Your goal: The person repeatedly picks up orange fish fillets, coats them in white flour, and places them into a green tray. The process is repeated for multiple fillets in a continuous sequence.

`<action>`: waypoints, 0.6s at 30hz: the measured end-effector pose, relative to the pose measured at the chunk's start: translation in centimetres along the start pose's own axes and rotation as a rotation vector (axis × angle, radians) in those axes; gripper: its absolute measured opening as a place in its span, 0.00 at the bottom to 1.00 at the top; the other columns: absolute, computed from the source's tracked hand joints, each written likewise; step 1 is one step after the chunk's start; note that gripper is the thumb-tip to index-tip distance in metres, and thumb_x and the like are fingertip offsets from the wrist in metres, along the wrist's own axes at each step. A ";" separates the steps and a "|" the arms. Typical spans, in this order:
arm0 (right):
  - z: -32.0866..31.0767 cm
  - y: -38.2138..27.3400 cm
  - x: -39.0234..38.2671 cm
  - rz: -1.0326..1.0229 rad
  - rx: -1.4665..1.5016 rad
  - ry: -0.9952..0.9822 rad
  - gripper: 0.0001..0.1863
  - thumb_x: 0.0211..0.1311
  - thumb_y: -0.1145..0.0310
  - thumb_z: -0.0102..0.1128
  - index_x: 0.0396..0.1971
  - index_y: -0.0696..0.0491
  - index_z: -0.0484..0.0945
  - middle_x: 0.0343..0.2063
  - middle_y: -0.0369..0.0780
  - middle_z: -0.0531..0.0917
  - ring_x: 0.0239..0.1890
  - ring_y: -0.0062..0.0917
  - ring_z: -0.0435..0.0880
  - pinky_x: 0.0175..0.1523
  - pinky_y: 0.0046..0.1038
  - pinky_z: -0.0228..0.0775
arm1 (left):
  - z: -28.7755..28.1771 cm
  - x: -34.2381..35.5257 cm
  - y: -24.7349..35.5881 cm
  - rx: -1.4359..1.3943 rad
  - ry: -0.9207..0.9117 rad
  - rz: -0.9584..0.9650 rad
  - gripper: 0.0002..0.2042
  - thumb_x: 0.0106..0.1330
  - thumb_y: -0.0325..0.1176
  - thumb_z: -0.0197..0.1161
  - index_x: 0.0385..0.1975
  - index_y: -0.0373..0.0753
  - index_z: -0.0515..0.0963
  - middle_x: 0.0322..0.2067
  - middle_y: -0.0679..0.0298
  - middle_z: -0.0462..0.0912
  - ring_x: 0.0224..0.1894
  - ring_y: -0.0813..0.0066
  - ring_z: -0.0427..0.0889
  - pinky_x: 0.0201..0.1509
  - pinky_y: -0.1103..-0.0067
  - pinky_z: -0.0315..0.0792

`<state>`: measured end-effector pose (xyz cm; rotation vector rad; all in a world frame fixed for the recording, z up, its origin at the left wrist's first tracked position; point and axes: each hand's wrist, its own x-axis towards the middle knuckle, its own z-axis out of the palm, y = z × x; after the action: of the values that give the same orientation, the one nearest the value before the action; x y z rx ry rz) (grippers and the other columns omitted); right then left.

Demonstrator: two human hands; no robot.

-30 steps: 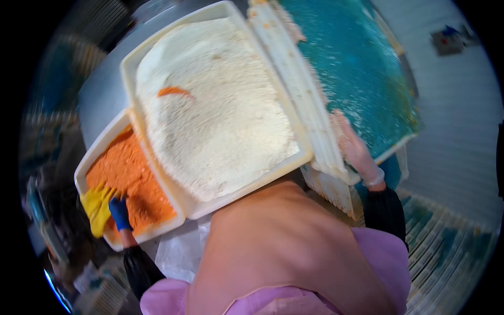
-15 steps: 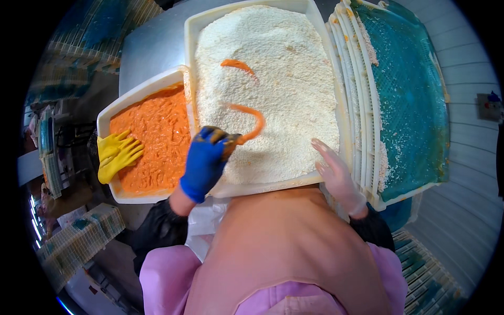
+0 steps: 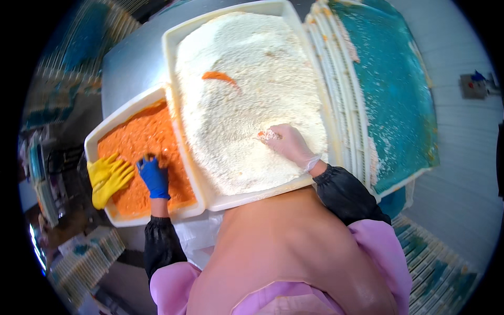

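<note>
My left hand (image 3: 153, 177), in a blue glove, dips curled fingers into thick orange mixture (image 3: 128, 143) in the smaller white tub (image 3: 196, 214); what they grip is hidden. Yellow gloves (image 3: 106, 181) lie over that tub's left edge. My right hand (image 3: 292, 146), in a translucent glove, is closed on a crumb-coated orange piece (image 3: 262, 135) in the large tub of white crumbs (image 3: 231, 47). Another orange strip (image 3: 220, 77) lies farther back on the crumbs.
A metal table (image 3: 126, 68) shows behind the tubs. To the right are stacked white trays (image 3: 336, 84) topped by a teal mesh sheet (image 3: 399, 94). More racks of trays (image 3: 79, 47) stand at the left and at lower right.
My left hand has gone from above the crumbs, where it held an orange strip, back into the orange mixture. My right hand has moved leftward into the crumbs and closed on a piece.
</note>
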<state>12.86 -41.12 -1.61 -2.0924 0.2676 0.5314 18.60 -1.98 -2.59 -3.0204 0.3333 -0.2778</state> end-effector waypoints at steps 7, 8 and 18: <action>-14.1 -6.2 -5.6 0.071 0.542 0.442 0.14 0.62 0.63 0.55 0.44 0.54 0.77 0.21 0.32 0.75 0.23 0.13 0.73 0.25 0.13 0.63 | 5.0 -3.0 -4.6 -0.447 -0.122 -0.102 0.08 0.47 0.27 0.65 0.29 0.36 0.81 0.32 0.57 0.81 0.40 0.60 0.74 0.46 0.72 0.68; -16.7 -5.5 -5.8 0.063 0.446 0.449 0.14 0.62 0.63 0.55 0.44 0.53 0.78 0.25 0.35 0.78 0.25 0.11 0.74 0.29 0.11 0.64 | 5.5 -3.1 -5.4 -0.554 -0.156 -0.181 0.08 0.49 0.27 0.64 0.30 0.35 0.81 0.32 0.56 0.81 0.39 0.61 0.76 0.45 0.73 0.69; -18.7 5.5 -4.6 -0.125 -0.648 0.750 0.17 0.59 0.67 0.49 0.48 0.56 0.68 0.37 0.49 0.78 0.39 0.47 0.76 0.39 0.42 0.69 | 6.3 -3.4 -7.4 -0.575 -0.318 -0.347 0.14 0.56 0.31 0.63 0.41 0.33 0.77 0.32 0.53 0.82 0.34 0.60 0.80 0.39 0.75 0.72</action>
<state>11.64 -59.89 5.33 -2.8581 0.4224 -0.3237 18.08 6.44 -8.55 -3.5944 -0.1771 0.3416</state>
